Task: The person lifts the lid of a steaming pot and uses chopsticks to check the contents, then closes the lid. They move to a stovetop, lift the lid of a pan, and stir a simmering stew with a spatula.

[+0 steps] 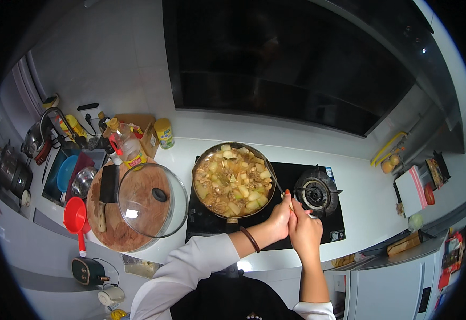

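A pan (195, 191) of stew with pale vegetable chunks and bits of meat in brown broth (233, 180) sits on the left side of the black gas hob (285, 172). The metal shaft of a spatula or turner (277, 183) leans over the pan's right rim, its head partly hidden by the food and rim. My left hand (277, 221) and my right hand (307, 234) are pressed together around its handle, right of the pan. Fingers cover most of the handle. The pan's own handle (232, 225) points towards me, partly behind my left forearm.
To the right is a bare burner (316, 192). On the left, a glass lid (147, 224) overlaps a round wooden chopping board (113, 240) bearing a cleaver (108, 186). Nearby stand an oil bottle (129, 146), a yellow can (164, 133), a red ladle (75, 216) and a sink (51, 190).
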### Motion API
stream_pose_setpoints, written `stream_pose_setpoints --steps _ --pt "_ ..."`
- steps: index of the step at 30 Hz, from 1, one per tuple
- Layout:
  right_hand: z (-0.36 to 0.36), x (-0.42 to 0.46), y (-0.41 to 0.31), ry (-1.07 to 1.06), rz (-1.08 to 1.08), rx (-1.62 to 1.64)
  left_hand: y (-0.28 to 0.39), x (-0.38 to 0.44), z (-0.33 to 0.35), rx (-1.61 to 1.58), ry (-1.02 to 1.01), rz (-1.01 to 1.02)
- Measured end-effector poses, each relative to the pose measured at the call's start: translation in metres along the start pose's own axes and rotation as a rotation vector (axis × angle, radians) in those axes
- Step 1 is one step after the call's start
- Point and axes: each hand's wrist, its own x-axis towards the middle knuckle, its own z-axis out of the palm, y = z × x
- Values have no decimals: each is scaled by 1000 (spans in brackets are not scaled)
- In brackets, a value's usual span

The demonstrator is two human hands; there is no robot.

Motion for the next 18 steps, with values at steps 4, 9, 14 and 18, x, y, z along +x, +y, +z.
stream_pose_setpoints --steps 4,9,14,18 --pt "24 12 -6 -13 4 -24 15 26 -14 -40 103 -30" --pt "53 23 -11 -129 53 45 28 48 -44 -15 173 26" --pt "66 24 -17 -175 9 87 35 34 -50 -86 269 62" --pt "56 29 -30 -239 -93 42 35 29 -61 -170 229 123"
